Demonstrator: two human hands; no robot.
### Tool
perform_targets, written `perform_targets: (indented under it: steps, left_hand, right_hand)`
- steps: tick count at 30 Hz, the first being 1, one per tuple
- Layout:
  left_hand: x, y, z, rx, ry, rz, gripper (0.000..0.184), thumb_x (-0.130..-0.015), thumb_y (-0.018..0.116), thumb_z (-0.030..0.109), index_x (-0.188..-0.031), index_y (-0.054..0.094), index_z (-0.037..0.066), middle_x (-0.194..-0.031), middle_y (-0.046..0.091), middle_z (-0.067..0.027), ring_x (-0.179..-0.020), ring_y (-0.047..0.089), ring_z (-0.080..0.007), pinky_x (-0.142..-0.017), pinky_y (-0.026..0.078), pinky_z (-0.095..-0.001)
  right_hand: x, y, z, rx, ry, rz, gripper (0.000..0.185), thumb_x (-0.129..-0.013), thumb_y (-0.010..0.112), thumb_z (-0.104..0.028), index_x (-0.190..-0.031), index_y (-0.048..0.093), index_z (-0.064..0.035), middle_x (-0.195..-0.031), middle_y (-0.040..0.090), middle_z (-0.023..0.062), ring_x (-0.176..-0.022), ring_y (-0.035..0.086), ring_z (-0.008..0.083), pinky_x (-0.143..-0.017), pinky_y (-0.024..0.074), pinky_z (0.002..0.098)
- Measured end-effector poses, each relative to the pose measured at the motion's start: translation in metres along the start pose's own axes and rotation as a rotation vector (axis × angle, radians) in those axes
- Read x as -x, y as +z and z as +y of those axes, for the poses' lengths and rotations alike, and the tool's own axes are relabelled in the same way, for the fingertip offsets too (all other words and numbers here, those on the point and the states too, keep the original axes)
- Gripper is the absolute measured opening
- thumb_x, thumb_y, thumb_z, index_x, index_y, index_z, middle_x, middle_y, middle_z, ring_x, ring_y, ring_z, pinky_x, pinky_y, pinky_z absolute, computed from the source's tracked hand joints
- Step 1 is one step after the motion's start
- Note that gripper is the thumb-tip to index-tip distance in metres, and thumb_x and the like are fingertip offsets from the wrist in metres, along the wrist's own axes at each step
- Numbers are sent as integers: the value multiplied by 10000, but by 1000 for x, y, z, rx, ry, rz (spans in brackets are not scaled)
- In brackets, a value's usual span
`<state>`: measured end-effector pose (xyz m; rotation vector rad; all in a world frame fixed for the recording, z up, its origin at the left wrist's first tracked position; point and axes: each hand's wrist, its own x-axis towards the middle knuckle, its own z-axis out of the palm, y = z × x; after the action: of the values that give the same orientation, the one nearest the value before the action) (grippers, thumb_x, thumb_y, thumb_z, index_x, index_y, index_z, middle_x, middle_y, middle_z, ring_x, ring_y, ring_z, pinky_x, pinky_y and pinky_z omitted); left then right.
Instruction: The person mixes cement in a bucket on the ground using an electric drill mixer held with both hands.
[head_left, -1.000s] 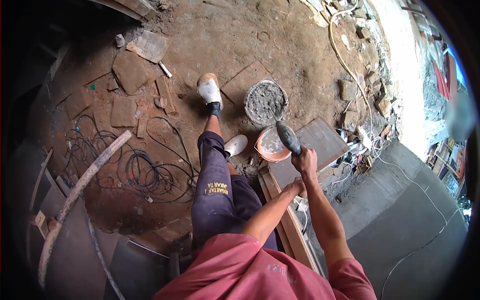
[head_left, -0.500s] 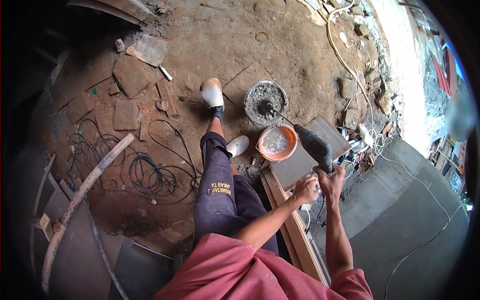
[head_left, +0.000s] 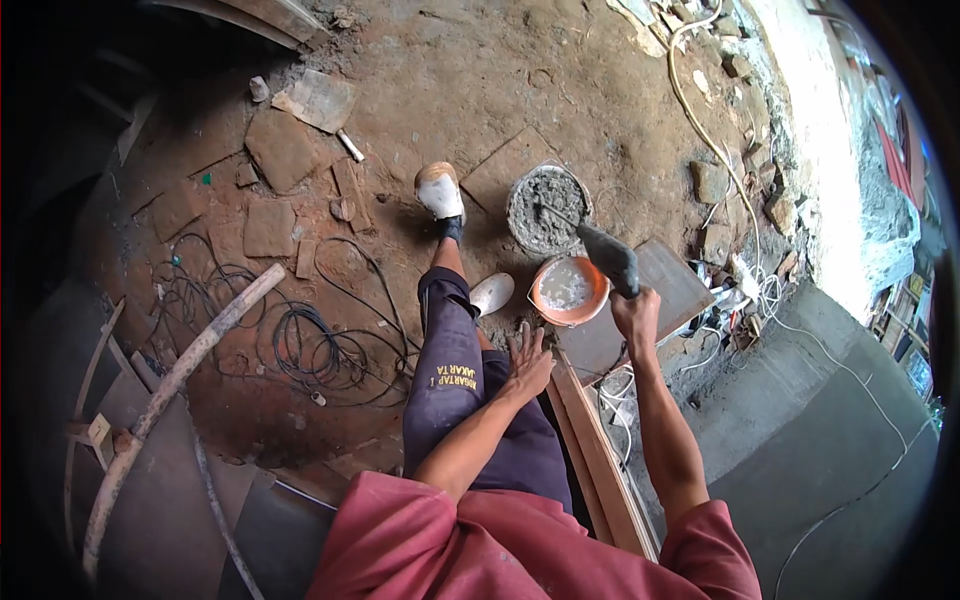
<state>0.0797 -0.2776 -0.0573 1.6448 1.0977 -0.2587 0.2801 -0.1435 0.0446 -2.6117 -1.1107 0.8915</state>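
My right hand [head_left: 637, 318] is closed around the handle of a dark power drill [head_left: 610, 258]. A thin metal rod [head_left: 556, 215] runs from the drill into a bucket [head_left: 512, 222] of wet grey mortar [head_left: 550, 190]. My left hand [head_left: 528, 366] is empty, its fingers spread, beside my knee and the ends of some wooden planks [head_left: 575, 400]; whether it touches them I cannot tell. Between the hands and the mortar stands an orange bucket [head_left: 603, 290] holding cloudy whitish water [head_left: 567, 287].
A flat grey board [head_left: 668, 285] lies right of the orange bucket. Coiled black cable [head_left: 305, 335] and a long pole [head_left: 190, 365] lie at left. Broken slabs [head_left: 282, 150] dot the dirt floor. A pale hose [head_left: 700, 130] and white cords [head_left: 622, 400] run at right.
My left hand has left the drill's rear and moved left, opening beside my knee. My right hand and the drill have shifted forward and left, with the rod still in the mortar.
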Motion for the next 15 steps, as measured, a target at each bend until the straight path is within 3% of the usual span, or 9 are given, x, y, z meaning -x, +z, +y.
perform_targets:
  steps: [1, 3, 6, 7, 8, 10, 11, 12, 15]
  left_hand:
    - [3, -4, -3, -67, 52, -6, 311, -911, 600, 288, -1039, 695, 21, -1541, 316, -232, -1473, 113, -477, -1082, 187, -732]
    - [8, -11, 2, -118, 140, -50, 280, -876, 593, 214, -996, 724, -2, -1526, 328, -225, -1458, 137, -499, -1079, 169, -746]
    - [17, -33, 32, -13, 237, -196, 279, -874, 580, 194, -1010, 717, -8, -1486, 358, -218, -1444, 176, -500, -1063, 187, -759]
    - [18, -27, 34, -24, 329, -191, 288, -911, 551, 218, -1023, 696, -4, -1382, 459, -223, -1384, 328, -455, -1054, 259, -723]
    - [20, -25, 40, -21, 329, -192, 288, -911, 551, 218, -1023, 696, -4, -1382, 459, -223, -1384, 328, -455, -1054, 259, -723]
    - [21, -20, 47, 151, 189, -329, 334, -936, 587, 319, -1044, 656, 10, -1261, 578, -180, -1262, 497, -364, -1008, 365, -585]
    - [23, -20, 44, 124, 229, -273, 337, -934, 584, 329, -1077, 626, 26, -1104, 646, -181, -1105, 590, -357, -942, 411, -532]
    - [24, -26, 43, 121, 227, -274, 337, -934, 584, 329, -1077, 626, 26, -1104, 646, -181, -1105, 590, -357, -942, 411, -532]
    - [28, -41, 38, 165, 143, -224, 323, -936, 578, 326, -1022, 642, 22, -1044, 673, -206, -1050, 624, -387, -916, 441, -528]
  right_hand:
    - [8, -14, 3, 19, -6, 24, 256, -717, 648, -142, -755, 612, 108, -590, 572, 259, -528, 621, 287, -606, 487, 433]
    - [26, -46, 4, -26, 42, 1, 281, -715, 681, -173, -736, 593, 93, -532, 529, 173, -492, 468, 204, -553, 453, 397]
    - [51, -81, -2, 22, 60, -26, 286, -701, 709, -182, -729, 608, 83, -525, 527, 114, -502, 477, 170, -533, 433, 365]
    - [58, -87, -6, -13, 51, -45, 272, -695, 709, -173, -729, 614, 79, -526, 525, 112, -503, 475, 163, -536, 436, 363]
    - [62, -90, -13, -11, 52, -46, 272, -695, 709, -173, -729, 614, 79, -526, 525, 112, -503, 475, 163, -536, 436, 363]
    - [66, -87, -27, -11, -26, -31, 259, -691, 700, -162, -716, 605, 77, -521, 513, 115, -499, 463, 164, -534, 435, 359]
    - [66, -80, -31, -4, -37, -15, 244, -684, 688, -145, -705, 593, 79, -514, 486, 122, -490, 446, 166, -528, 431, 356]
    - [61, -68, -24, 20, -50, -20, 241, -682, 679, -140, -700, 579, 79, -511, 480, 143, -478, 421, 183, -526, 431, 366]
    - [40, -34, -34, 27, -77, -129, 229, -685, 662, -137, -712, 597, 80, -562, 543, 227, -492, 528, 252, -573, 473, 410]
